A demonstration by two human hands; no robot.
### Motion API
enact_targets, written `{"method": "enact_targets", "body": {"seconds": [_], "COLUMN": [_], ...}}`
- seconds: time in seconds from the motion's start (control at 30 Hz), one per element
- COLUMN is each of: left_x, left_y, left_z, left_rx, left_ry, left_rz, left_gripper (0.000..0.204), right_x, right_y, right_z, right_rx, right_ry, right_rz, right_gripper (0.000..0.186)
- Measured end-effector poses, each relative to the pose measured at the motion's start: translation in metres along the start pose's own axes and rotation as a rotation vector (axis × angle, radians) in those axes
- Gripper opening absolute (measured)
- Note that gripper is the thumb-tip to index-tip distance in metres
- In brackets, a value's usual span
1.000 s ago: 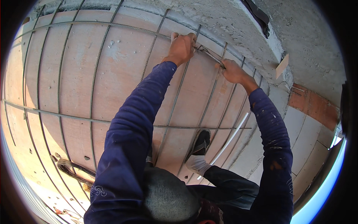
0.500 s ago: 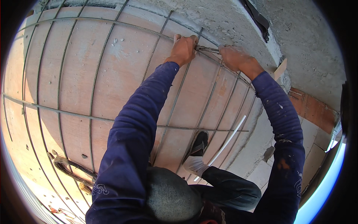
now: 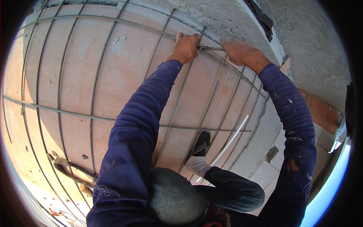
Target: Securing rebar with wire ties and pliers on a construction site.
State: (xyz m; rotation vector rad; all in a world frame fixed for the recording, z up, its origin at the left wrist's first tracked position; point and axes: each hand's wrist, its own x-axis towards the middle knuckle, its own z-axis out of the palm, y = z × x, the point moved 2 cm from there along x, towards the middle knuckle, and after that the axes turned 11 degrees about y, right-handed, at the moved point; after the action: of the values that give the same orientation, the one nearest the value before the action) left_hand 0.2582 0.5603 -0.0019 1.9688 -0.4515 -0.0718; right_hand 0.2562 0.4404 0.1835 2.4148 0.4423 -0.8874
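Left hand (image 3: 187, 47): 12 o'clock, grip clenched at the rebar mesh (image 3: 91, 116) (what it pinches is hidden)
Right hand (image 3: 239, 52): 1 o'clock, grip grasping a slim metal tool (image 3: 212, 48)
Tool's place: between the 2 hands
Wire bundle (image 3: 59, 165): 8 o'clock

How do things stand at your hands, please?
Left hand at the rebar, grip unclear. Right hand gripping slim metal tool. Thin white rod lying apart from both hands.

Markings: no legible text
I observe a pale outlined mark (image 3: 101, 190) on the left sleeve (image 3: 140, 108), unreadable.
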Motion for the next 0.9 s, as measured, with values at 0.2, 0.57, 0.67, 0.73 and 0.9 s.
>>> {"method": "enact_targets", "body": {"seconds": [0.2,0.57,0.67,0.73,0.9], "left_x": [0.001,-0.001,0.001,0.001,0.002], "left_y": [0.0,0.003,0.001,0.001,-0.008], "left_z": [-0.003,-0.006,-0.003,-0.001,0.0], "left_rx": [-0.023,-0.009,-0.033,-0.026,-0.006], "left_ry": [-0.012,-0.023,-0.019,-0.018,-0.04], "left_rz": [0.0,-0.004,-0.021,-0.002,0.017], "left_gripper": [0.033,0.034,0.034,0.034,0.036], "right_x": [0.008,-0.015,-0.019,-0.018,0.002], "right_y": [-0.01,-0.024,-0.021,-0.021,-0.016], "right_z": [-0.012,-0.018,-0.005,-0.001,-0.016], "right_rx": [-0.039,0.018,-0.283,-0.262,0.802], "right_ry": [0.053,0.186,0.473,0.381,-0.394], "right_rz": [-0.025,-0.042,-0.226,-0.279,0.288], "right_gripper": [0.037,0.04,0.031,0.031,0.039]}}
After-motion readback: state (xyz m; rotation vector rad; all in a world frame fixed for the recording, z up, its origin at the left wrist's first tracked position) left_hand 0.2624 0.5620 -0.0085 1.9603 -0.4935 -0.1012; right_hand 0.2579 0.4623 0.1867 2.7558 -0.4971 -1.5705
